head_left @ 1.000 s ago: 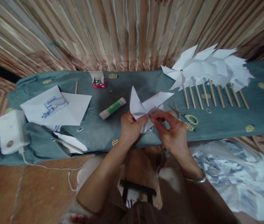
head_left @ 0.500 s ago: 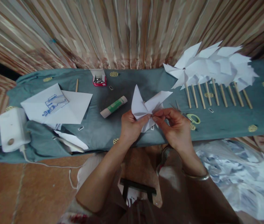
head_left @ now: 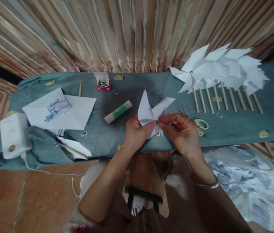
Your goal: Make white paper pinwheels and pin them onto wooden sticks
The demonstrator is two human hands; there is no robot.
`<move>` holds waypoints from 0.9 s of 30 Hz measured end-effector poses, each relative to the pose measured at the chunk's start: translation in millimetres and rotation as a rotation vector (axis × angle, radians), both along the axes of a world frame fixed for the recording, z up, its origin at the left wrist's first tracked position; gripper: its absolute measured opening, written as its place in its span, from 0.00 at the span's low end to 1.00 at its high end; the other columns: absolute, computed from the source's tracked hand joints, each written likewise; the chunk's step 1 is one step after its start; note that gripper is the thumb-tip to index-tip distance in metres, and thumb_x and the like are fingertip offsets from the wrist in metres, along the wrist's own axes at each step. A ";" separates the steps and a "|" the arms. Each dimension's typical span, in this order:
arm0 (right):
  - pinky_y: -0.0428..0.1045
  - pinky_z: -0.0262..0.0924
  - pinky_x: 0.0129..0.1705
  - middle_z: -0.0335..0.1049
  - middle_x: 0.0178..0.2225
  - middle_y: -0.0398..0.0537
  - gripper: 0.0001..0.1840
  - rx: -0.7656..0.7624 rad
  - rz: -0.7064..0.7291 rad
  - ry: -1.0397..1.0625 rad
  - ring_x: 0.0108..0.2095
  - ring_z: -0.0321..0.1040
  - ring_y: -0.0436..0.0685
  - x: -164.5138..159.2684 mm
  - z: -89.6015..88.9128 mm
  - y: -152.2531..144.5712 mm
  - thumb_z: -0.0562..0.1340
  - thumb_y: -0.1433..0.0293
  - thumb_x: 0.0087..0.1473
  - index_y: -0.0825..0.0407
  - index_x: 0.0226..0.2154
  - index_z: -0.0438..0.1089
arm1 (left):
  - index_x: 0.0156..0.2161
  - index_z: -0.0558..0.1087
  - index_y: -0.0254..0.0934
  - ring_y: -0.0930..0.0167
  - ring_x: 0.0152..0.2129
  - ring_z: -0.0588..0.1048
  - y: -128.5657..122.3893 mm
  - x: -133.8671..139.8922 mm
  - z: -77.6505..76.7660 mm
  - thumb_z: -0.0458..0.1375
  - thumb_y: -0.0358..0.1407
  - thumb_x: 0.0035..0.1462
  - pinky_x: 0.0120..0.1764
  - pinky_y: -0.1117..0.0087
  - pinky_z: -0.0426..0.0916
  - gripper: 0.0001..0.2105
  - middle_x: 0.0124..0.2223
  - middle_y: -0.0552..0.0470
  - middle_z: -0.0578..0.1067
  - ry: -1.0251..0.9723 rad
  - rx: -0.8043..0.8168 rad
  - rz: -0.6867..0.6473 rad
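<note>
A white paper pinwheel (head_left: 146, 110), its points folded in toward the centre, is held over the table by my left hand (head_left: 137, 134). That hand is closed on its lower left side, the thumb pressing near the middle. My right hand (head_left: 183, 131) pinches a small silvery thumbtack (head_left: 158, 122) at the pinwheel's centre; fingertips cover most of it. A glue stick (head_left: 118, 111) with a green label lies left of the pinwheel. Scissors (head_left: 201, 123) with light green handles lie just beyond my right hand, partly hidden.
Finished pinwheels (head_left: 224, 69) on wooden sticks lie overlapped at the right. An open red box (head_left: 103, 84) of tacks stands at the back. Paper sheets (head_left: 83, 111) and a white power adapter (head_left: 14, 136) are at the left. A plastic bag (head_left: 253, 187) of paper scraps sits below right.
The pinwheel has turned and tilted slightly in my hands. Both hands keep their grip at its centre, and a silvery spot shows more clearly between the fingertips.
</note>
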State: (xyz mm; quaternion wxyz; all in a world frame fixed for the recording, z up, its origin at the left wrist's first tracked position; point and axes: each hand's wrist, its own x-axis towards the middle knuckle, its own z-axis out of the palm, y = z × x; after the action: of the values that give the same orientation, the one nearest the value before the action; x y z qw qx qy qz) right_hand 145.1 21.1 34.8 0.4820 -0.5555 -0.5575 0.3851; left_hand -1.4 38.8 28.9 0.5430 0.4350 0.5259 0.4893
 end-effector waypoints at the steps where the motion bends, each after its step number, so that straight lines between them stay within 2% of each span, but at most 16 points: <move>1: 0.48 0.61 0.34 0.71 0.27 0.40 0.03 -0.006 0.002 0.016 0.29 0.64 0.51 -0.4 -0.4 0.0 0.67 0.70 0.49 0.49 0.29 0.72 | 0.29 0.78 0.33 0.68 0.27 0.76 0.1 -0.3 0.4 0.66 0.35 0.42 0.32 0.70 0.69 0.07 0.29 0.50 0.80 0.006 -0.005 -0.002; 11: 0.48 0.64 0.33 0.73 0.26 0.41 0.05 -0.080 0.042 0.120 0.28 0.68 0.51 -1.6 -4.7 2.5 0.68 0.69 0.46 0.50 0.28 0.72 | 0.26 0.77 0.34 0.69 0.24 0.74 0.0 -5.9 -0.6 0.64 0.34 0.42 0.31 0.70 0.69 0.05 0.26 0.52 0.78 0.005 -0.006 -0.072; 20: 0.48 0.67 0.33 0.75 0.27 0.42 0.07 -0.091 0.062 0.168 0.29 0.71 0.51 -1.9 -6.9 3.8 0.69 0.67 0.45 0.50 0.28 0.72 | 0.29 0.78 0.34 0.70 0.25 0.73 -0.5 -10.5 -2.7 0.63 0.38 0.44 0.30 0.71 0.67 0.08 0.29 0.51 0.78 0.068 0.060 -0.152; 27: 0.48 0.67 0.33 0.75 0.27 0.41 0.09 -0.124 0.075 0.230 0.29 0.71 0.52 -1.9 -7.3 4.3 0.71 0.65 0.44 0.49 0.27 0.71 | 0.28 0.77 0.33 0.71 0.24 0.72 -1.6 -12.3 -2.5 0.65 0.39 0.44 0.30 0.71 0.66 0.10 0.28 0.52 0.77 -0.003 0.017 -0.165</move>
State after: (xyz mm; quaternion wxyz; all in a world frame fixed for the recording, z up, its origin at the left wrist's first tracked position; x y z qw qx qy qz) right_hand 143.2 25.3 27.5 0.4929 -0.5151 -0.4940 0.4977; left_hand -13.7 37.2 26.4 0.5786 0.4806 0.4832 0.4481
